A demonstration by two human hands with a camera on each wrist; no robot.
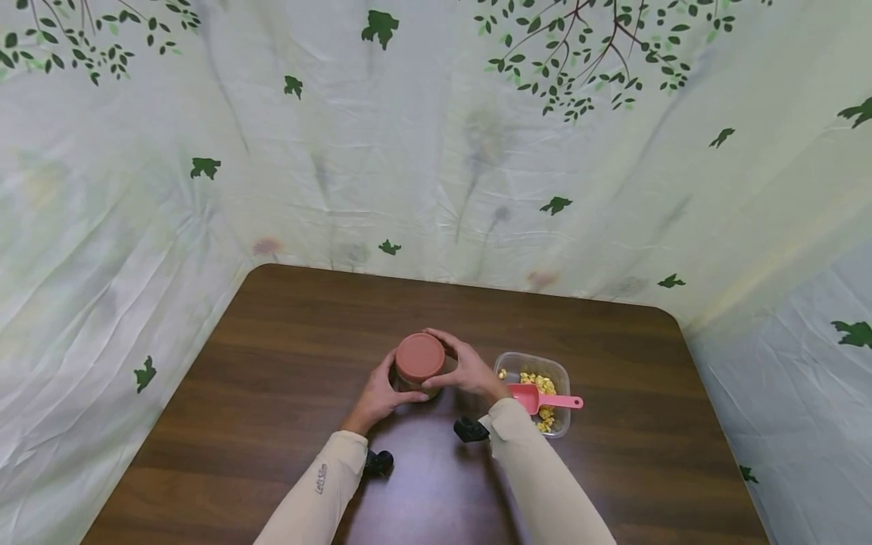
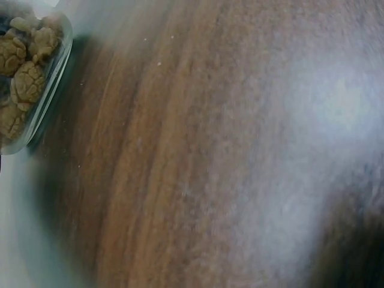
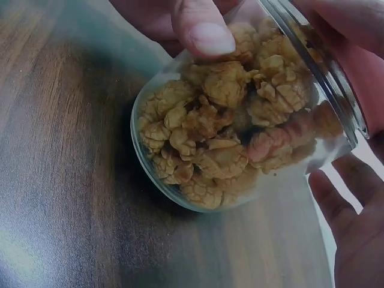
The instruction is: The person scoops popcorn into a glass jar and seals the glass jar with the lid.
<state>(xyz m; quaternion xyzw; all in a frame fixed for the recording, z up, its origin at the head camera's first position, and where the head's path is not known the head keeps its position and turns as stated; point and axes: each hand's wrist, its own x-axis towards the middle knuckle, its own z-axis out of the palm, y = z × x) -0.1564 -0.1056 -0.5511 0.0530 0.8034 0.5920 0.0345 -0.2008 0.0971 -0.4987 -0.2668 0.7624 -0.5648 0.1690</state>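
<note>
Jar (image 1: pixel 417 371) of walnut pieces stands upright near the middle of the table (image 1: pixel 272 363), its long axis vertical, with the pink lid (image 1: pixel 420 356) on top. You have both hands on it, so neither is nearer: your left hand (image 1: pixel 378 393) curls around the glass body from the left, and your right hand (image 1: pixel 465 366) curls over the lid's rim from the right. In the right wrist view a fingertip (image 3: pixel 204 30) presses on the glass wall over the nuts (image 3: pixel 228 138). Just beside your right hand sits the clear container (image 1: pixel 560 375) with the pink scoop (image 1: pixel 541 397), so room is tight there. To the left and toward the back edge the wood is open.
</note>
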